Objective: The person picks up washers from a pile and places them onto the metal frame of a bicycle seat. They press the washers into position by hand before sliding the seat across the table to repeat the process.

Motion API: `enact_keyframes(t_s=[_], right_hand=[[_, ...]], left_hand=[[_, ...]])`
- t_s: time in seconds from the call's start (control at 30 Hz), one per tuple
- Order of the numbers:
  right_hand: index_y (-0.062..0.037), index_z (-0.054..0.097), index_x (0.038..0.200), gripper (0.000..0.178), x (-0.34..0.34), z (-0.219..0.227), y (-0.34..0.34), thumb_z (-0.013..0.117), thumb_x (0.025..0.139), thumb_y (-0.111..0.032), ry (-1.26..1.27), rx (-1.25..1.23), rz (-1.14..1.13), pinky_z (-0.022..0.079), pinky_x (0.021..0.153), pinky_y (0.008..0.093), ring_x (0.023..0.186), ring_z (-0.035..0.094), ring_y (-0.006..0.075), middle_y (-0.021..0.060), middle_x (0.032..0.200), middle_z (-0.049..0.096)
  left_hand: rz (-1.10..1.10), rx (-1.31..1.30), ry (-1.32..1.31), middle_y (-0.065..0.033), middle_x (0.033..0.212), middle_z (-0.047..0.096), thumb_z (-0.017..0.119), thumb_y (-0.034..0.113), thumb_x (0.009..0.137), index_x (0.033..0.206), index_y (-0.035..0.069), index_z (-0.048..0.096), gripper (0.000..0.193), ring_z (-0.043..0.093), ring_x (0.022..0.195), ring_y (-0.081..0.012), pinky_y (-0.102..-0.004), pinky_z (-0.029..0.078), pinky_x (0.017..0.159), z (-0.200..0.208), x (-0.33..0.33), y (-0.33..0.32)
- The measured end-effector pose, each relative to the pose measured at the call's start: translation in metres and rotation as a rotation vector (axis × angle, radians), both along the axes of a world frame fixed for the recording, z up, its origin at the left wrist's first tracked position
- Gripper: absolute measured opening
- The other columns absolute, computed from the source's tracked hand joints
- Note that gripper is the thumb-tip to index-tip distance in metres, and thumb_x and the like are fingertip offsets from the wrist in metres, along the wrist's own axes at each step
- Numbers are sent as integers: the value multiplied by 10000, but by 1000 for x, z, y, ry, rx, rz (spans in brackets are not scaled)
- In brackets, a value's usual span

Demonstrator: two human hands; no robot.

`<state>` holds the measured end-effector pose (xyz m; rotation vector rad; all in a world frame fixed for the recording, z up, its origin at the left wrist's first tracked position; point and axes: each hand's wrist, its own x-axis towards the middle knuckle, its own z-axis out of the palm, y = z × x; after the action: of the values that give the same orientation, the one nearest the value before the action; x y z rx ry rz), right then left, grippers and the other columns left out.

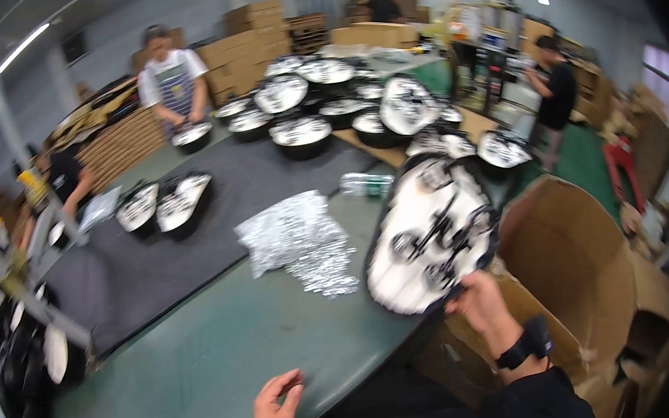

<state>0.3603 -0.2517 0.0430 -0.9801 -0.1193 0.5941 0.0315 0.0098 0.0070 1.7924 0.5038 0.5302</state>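
My right hand (pixel 485 311) grips the lower rim of a large oval shell (pixel 418 253), which is tilted up at the table's right edge. The shell has a black rim, a white inside and black straps or fittings; blur hides its finer parts. My left hand (pixel 275 411) hangs over the table's near edge with nothing in it, thumb apart from the fingers. Beyond it, a heap of silvery clear plastic packets (pixel 297 242) lies on the green table (pixel 204 364). A clear bottle-like piece (pixel 366 184) lies beside the tilted shell.
A big cardboard box (pixel 571 256) gapes at my right. Dark matting (pixel 184 267) covers the table's far part, bearing two similar shells (pixel 183 201). More shells (pixel 301 132) are piled behind. A person (pixel 174 83) across the table has hands on a shell; others work farther off.
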Motion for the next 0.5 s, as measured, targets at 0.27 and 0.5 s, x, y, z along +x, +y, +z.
enact_keyframes(t_s=[0.27, 0.5], right_hand=[[40, 633, 1154, 456, 90, -31, -313, 538, 949, -355, 25, -748, -895, 621, 552, 391, 699, 715, 268, 194, 887, 711], [-3, 752, 1050, 321, 73, -146, -398, 647, 885, -258, 150, -1801, -235, 581, 632, 504, 850, 748, 340, 186, 994, 750]], left_hand=[[-40, -98, -13, -136, 1086, 702, 700, 72, 938, 1174, 2, 701, 247, 690, 1011, -227, -331, 538, 893, -10, 24, -7], [-38, -168, 114, -116, 1135, 719, 680, 41, 972, 1215, -37, 694, 255, 719, 1050, -181, -304, 562, 954, -13, 21, 3]])
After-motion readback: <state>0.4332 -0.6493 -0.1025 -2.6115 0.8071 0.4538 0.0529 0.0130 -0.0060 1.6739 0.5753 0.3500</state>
